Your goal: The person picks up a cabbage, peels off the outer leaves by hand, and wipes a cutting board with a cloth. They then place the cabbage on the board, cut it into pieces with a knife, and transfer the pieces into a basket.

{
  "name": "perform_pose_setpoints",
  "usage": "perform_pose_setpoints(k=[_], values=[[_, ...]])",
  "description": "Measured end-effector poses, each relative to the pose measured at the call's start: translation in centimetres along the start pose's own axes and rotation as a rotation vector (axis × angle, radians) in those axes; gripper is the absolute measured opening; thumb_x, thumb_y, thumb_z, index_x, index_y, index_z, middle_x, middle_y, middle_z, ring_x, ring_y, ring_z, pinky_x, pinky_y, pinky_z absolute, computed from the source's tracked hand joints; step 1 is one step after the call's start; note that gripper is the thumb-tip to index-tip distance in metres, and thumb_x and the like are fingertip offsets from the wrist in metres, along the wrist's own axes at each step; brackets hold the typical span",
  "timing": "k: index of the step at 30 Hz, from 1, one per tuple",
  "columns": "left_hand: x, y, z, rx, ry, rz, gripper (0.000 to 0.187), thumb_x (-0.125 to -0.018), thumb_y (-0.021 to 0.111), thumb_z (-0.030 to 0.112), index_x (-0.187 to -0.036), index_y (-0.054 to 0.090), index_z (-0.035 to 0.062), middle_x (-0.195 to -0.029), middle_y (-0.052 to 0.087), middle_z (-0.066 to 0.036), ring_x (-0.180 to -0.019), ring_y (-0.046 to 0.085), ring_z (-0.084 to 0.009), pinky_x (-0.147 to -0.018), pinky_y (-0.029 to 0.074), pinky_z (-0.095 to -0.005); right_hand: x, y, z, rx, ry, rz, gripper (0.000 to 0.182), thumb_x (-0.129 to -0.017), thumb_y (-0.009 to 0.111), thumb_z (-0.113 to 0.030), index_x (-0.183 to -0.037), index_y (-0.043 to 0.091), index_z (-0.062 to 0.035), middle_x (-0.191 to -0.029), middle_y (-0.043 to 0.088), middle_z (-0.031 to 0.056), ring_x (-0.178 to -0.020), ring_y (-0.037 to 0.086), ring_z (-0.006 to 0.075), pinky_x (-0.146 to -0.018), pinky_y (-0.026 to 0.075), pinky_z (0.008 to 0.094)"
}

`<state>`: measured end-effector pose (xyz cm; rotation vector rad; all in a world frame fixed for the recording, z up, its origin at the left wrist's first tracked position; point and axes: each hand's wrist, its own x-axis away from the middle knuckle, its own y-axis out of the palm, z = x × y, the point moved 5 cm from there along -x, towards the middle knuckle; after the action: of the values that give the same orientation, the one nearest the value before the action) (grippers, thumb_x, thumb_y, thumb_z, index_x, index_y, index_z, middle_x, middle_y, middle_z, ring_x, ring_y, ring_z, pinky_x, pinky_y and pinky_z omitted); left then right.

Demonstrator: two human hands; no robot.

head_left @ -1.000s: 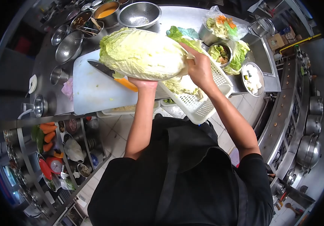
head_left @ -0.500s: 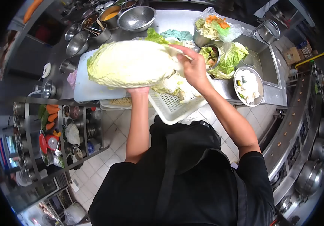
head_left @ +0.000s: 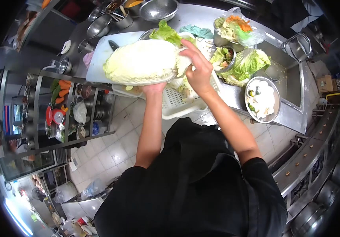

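A big pale-green napa cabbage (head_left: 140,62) lies across my left hand (head_left: 154,88), which holds it up from below. At the cabbage's stem end my right hand (head_left: 195,70) grips an outer leaf. Under the stem end a white slotted plastic basket (head_left: 174,103) holds torn cabbage leaves. Behind the cabbage lies a white cutting board (head_left: 100,55) with a knife (head_left: 113,45) on it, its handle hidden by the cabbage.
Metal bowls (head_left: 158,8) and pots stand at the counter's back. To the right are lettuce (head_left: 249,63), a bagged bowl of vegetables (head_left: 235,25) and a bowl of white food (head_left: 261,98). A sink (head_left: 294,75) lies far right. A wire rack (head_left: 59,106) with carrots stands left.
The view has swung, so the counter sits higher and the rack more central. The cabbage stays lifted on my left hand; my right hand keeps working at its stem end.
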<state>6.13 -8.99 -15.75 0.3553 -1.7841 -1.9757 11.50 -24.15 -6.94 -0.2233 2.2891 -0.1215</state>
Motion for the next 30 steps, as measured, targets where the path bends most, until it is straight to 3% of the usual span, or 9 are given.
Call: perform_pose_setpoints(k=[5, 8, 10, 14, 16, 19, 24, 29, 30], values=[[-1.9, -1.4, 0.2, 0.211, 0.038, 0.166, 0.068, -0.089, 0.022, 0.058, -0.134, 0.042, 0.0112, -0.142, 0.038, -0.010, -0.130, 0.034, -0.0318, -0.106, 0.027, -0.0510, 0.3, 0.1, 1.7, -0.073, 0.050, 0.214, 0.041, -0.060, 0.035, 0.021, -0.087, 0.060, 0.0027, -0.112, 0.063, 0.0159, -0.104, 0.061, 0.0250, -0.089, 0.046, 0.0275], [-2.2, 2.0, 0.2, 0.762, -0.460, -0.536, 0.054, -0.096, 0.035, 0.041, -0.137, 0.034, 0.0063, -0.141, 0.037, -0.011, -0.129, 0.034, -0.0262, -0.109, 0.023, -0.0370, 1.0, 0.3, 3.8, -0.347, 0.332, 0.310, 0.037, -0.069, 0.035, 0.018, -0.090, 0.062, 0.0029, -0.113, 0.062, 0.0150, -0.108, 0.058, 0.0201, -0.094, 0.041, 0.0272], [-3.0, 0.9, 1.8, -0.216, 0.222, -0.036, 0.055, -0.096, 0.038, 0.041, -0.137, 0.033, 0.0056, -0.141, 0.037, -0.012, -0.129, 0.035, -0.0262, -0.108, 0.025, -0.0371, 1.3, 0.6, 5.6, -0.429, 0.733, 0.085, 0.035, -0.070, 0.043, 0.015, -0.097, 0.063, 0.0025, -0.115, 0.061, 0.0171, -0.110, 0.056, 0.0197, -0.094, 0.041, 0.0287], [-2.3, 1.7, 2.4, -0.226, 0.341, -0.186, 0.056, -0.096, 0.036, 0.042, -0.137, 0.032, 0.0051, -0.139, 0.038, -0.013, -0.126, 0.039, -0.0281, -0.106, 0.031, -0.0401, -1.4, 0.2, 3.0, 0.099, 0.438, -0.466, 0.056, -0.075, 0.060, -0.014, -0.126, 0.048, 0.0060, -0.121, 0.054, 0.0276, -0.114, 0.054, 0.0321, -0.097, 0.039, 0.0342], [-3.0, 0.4, 2.3, -0.074, 0.362, 0.098, 0.074, -0.087, 0.024, 0.065, -0.135, 0.041, 0.0118, -0.139, 0.041, -0.010, -0.128, 0.038, -0.0311, -0.105, 0.032, -0.0479, -3.0, 0.8, 1.8, 0.187, 0.514, -0.668, 0.070, -0.073, 0.064, -0.024, -0.129, 0.039, 0.0116, -0.124, 0.049, 0.0312, -0.119, 0.049, 0.0369, -0.102, 0.036, 0.0356], [-2.9, -1.1, 2.8, -0.145, 0.400, 0.121, 0.071, -0.088, 0.026, 0.065, -0.134, 0.042, 0.0130, -0.135, 0.045, -0.007, -0.122, 0.044, -0.0297, -0.103, 0.035, -0.0467, -4.5, 2.0, 0.3, 0.236, 0.414, -0.867, 0.077, -0.073, 0.067, -0.027, -0.131, 0.034, 0.0129, -0.123, 0.050, 0.0315, -0.118, 0.049, 0.0382, -0.101, 0.036, 0.0372], [-1.2, -0.6, 4.6, 0.076, 0.535, 0.120, 0.068, -0.088, 0.027, 0.060, -0.131, 0.045, 0.0102, -0.133, 0.048, -0.010, -0.118, 0.048, -0.0300, -0.100, 0.038, -0.0455, -2.9, 4.5, 2.6, 0.489, 0.150, -0.965, 0.029, -0.077, 0.059, -0.004, -0.103, 0.056, 0.0069, -0.084, 0.059, 0.0321, -0.085, 0.057, 0.0475, -0.075, 0.046, 0.0487], [0.2, -1.4, 6.1, 0.050, 0.465, 0.193, 0.070, -0.089, 0.019, 0.056, -0.131, 0.045, 0.0063, -0.134, 0.046, -0.015, -0.118, 0.048, -0.0343, -0.101, 0.038, -0.0489, -3.0, 5.7, 3.9, 0.540, -0.131, -1.201, 0.014, -0.082, 0.056, -0.002, -0.092, 0.060, 0.0058, -0.077, 0.062, 0.0264, -0.074, 0.062, 0.0421, -0.066, 0.050, 0.0439], [-1.1, -2.9, 5.9, 0.301, 0.381, -0.183, 0.071, -0.088, 0.018, 0.057, -0.131, 0.045, 0.0061, -0.134, 0.046, -0.016, -0.118, 0.048, -0.0349, -0.101, 0.037, -0.0499, -3.2, 5.8, 3.4, 0.532, -0.164, -1.215, 0.014, -0.082, 0.056, -0.002, -0.092, 0.060, 0.0058, -0.077, 0.062, 0.0264, -0.074, 0.062, 0.0421, -0.066, 0.050, 0.0439]])
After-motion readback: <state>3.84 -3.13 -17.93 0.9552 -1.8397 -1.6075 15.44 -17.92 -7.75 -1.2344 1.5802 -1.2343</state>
